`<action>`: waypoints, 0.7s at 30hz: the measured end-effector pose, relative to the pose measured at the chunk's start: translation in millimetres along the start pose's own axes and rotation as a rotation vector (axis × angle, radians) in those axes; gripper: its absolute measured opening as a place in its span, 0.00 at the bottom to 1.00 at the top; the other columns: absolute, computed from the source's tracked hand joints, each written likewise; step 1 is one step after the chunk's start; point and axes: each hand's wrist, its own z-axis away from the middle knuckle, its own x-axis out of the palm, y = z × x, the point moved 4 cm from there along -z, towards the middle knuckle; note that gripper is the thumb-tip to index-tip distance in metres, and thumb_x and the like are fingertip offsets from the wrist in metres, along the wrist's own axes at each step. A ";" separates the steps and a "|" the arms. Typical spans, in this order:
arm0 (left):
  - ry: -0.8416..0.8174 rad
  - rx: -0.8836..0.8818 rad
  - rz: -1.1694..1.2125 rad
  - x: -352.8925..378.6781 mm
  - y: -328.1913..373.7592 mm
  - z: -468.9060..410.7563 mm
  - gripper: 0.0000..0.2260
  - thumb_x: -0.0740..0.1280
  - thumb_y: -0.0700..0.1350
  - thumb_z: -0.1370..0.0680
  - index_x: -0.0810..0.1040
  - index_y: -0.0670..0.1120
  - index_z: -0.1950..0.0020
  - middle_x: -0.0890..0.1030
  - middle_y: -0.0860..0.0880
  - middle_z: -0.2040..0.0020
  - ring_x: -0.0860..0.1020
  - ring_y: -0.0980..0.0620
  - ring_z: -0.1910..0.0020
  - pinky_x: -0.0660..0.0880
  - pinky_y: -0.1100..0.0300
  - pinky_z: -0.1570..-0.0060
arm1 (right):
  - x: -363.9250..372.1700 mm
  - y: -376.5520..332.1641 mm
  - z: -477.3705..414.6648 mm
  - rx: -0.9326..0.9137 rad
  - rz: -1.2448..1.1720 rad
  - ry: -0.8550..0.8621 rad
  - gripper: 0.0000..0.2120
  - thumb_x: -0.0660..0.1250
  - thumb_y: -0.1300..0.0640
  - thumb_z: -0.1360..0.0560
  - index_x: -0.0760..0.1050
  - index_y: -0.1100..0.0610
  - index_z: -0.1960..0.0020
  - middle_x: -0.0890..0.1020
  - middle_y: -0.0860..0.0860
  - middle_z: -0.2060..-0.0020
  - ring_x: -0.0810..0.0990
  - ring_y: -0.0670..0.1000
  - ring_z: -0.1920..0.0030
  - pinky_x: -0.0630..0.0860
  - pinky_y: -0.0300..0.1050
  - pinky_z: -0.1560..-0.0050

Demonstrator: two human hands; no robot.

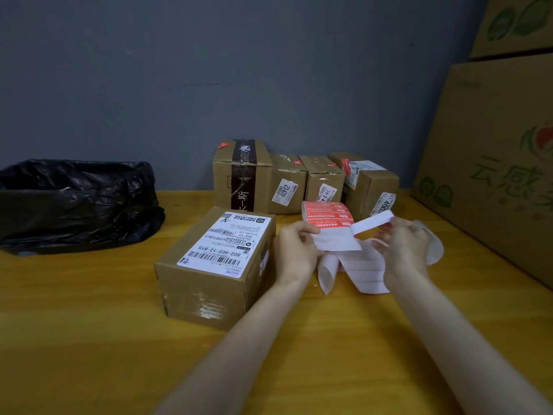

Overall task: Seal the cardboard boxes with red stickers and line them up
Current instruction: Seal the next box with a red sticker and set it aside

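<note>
A: Where are the hands?

B: Both are up over the worktop (89, 324), right of centre. The left hand (294, 244) has its grip pinched on the left edge of the white backing (338, 242). The right hand (402, 244) pinches the end of a white strip (374, 223) that lifts off that backing toward the right.

A: Is the strip a sticker?

B: Cannot tell; only its white side faces the camera.

A: And the roll?

B: The roll (327, 215) sits just behind the hands, showing red printed stickers, and its backing runs down into the left grip. More backing trails under the hands and lies in curls on the worktop (one loop pokes out past the right wrist).

A: The boxes?

B: One box (209, 280) lies just left of the left hand; whether they touch I cannot tell. It has a white label (227, 244) on top and clear tape round its near end. Four more stand in a row (287, 187) against the wall (179, 85), side by side, each with a bit of red sticker (345, 166) at its top edge.

A: Anything else?

B: A black bag (74, 202) at far left, well apart from the box, and big cartons (493, 163) with green print stacked at the right edge.
</note>
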 end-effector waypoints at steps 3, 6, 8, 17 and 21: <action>0.031 -0.012 -0.054 -0.3 -4.3 -1.4 0.14 0.59 0.29 0.26 0.81 0.42 0.56 0.80 0.49 0.57 0.79 0.48 0.52 0.80 0.49 0.51 | -10.4 -4.5 -6.6 -0.060 0.000 0.122 0.07 0.54 0.60 0.20 0.67 0.54 0.56 0.70 0.51 0.66 0.68 0.47 0.68 0.66 0.38 0.68; 0.019 -0.030 -0.107 -0.3 -6.0 -0.2 0.13 0.59 0.29 0.25 0.81 0.40 0.50 0.81 0.44 0.47 0.78 0.49 0.47 0.77 0.56 0.47 | -16.5 -11.5 -7.8 -0.166 -0.017 0.180 0.10 0.53 0.60 0.20 0.65 0.50 0.59 0.70 0.48 0.64 0.69 0.45 0.66 0.67 0.36 0.66; -0.038 -0.043 -0.144 2.1 -6.1 1.9 0.14 0.58 0.29 0.24 0.80 0.41 0.46 0.79 0.45 0.44 0.76 0.50 0.44 0.75 0.59 0.48 | -16.0 -16.8 -3.0 -0.270 -0.001 0.177 0.08 0.55 0.59 0.20 0.67 0.51 0.56 0.70 0.45 0.63 0.70 0.42 0.64 0.69 0.33 0.62; -0.162 0.069 0.253 14.5 52.4 31.2 0.11 0.64 0.48 0.22 0.82 0.42 0.55 0.82 0.42 0.56 0.80 0.47 0.55 0.78 0.59 0.54 | 5.1 -30.6 38.5 -1.107 0.420 -0.059 0.03 0.60 0.62 0.22 0.70 0.60 0.54 0.70 0.51 0.57 0.68 0.44 0.60 0.67 0.33 0.61; -0.143 -0.012 0.361 16.2 71.1 38.7 0.10 0.69 0.47 0.25 0.81 0.45 0.65 0.81 0.46 0.64 0.81 0.49 0.58 0.79 0.49 0.51 | 13.0 -25.8 47.9 -1.298 0.473 -0.159 0.04 0.59 0.62 0.23 0.71 0.63 0.55 0.69 0.51 0.58 0.67 0.44 0.59 0.68 0.39 0.64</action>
